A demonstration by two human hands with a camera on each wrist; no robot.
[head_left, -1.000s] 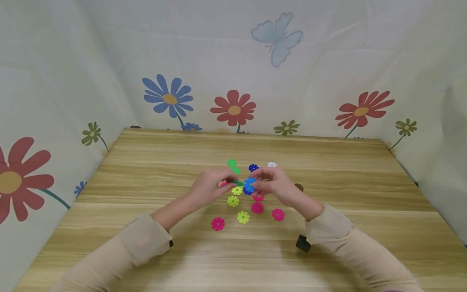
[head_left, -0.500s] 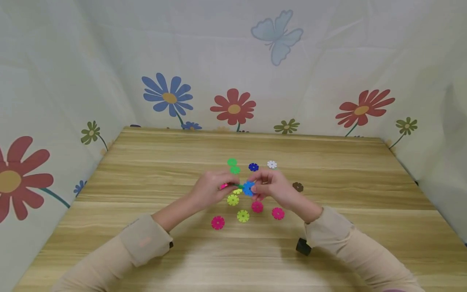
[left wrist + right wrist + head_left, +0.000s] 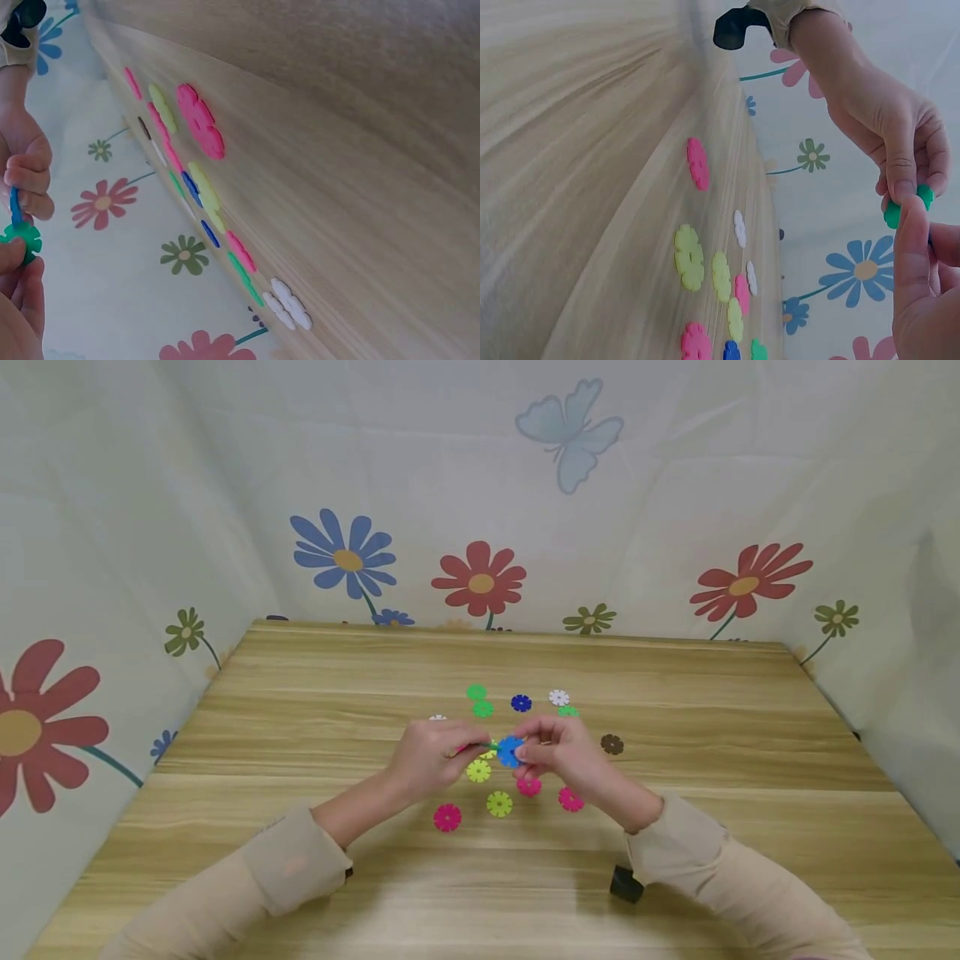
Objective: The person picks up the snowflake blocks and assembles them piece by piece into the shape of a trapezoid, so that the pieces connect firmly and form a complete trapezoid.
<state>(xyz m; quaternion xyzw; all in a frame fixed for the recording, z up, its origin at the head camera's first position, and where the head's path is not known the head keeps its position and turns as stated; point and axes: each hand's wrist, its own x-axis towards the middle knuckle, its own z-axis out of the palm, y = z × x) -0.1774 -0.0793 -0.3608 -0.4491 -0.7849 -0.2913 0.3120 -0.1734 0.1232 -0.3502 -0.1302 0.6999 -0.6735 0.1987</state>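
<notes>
Between thumb and fingers, my left hand [image 3: 429,756] pinches a green notched plastic disc [image 3: 28,237]. Opposite it, my right hand [image 3: 581,760] pinches a bright blue notched disc [image 3: 511,752] by its right side. Both discs are held above the table, their edges meeting at roughly a right angle. In the left wrist view the blue one is seen edge-on above the green one. How deep their slots engage is hidden by fingertips. Just below the hands lie a yellow disc [image 3: 479,771] and a pink disc [image 3: 529,786].
More loose discs lie flat on the wooden table [image 3: 300,693]: a green one [image 3: 476,692], a dark blue one [image 3: 521,702], a white one [image 3: 558,697], a brown one [image 3: 612,744] and a nearer pink one [image 3: 447,817]. A flower-printed cloth [image 3: 637,510] hangs behind.
Both hands have sunk slightly with the discs, which stay edge to edge. A white disc at the left and a green one at the right have come into sight beside the hands.
</notes>
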